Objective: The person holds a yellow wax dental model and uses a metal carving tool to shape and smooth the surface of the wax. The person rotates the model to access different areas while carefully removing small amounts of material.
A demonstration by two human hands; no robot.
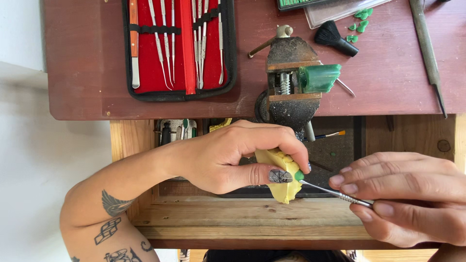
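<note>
A: Wooden bench (252, 223) with a dark red top (87, 73) is filling the view; the hands are working over the bench's front edge.

B: Left hand (228, 155)?

A: It's gripping a yellow block (281, 191), thumb pressing along the front, fingers curling over the top. A small green piece (299, 175) is sitting at the block's right tip.

B: Right hand (412, 194)?

A: Fingers are pinching a thin metal tool (335, 193). Its long axis is running from lower right up-left, tip touching the green piece. So the piece is lying left of the right hand, and the left hand is nearer.

B: Further out?

A: A vise (291, 82) is clamping a green chunk (319, 77) just behind. A red tool case (187, 48) is lying open at the back left, a black brush (335, 39) at the back right.
</note>
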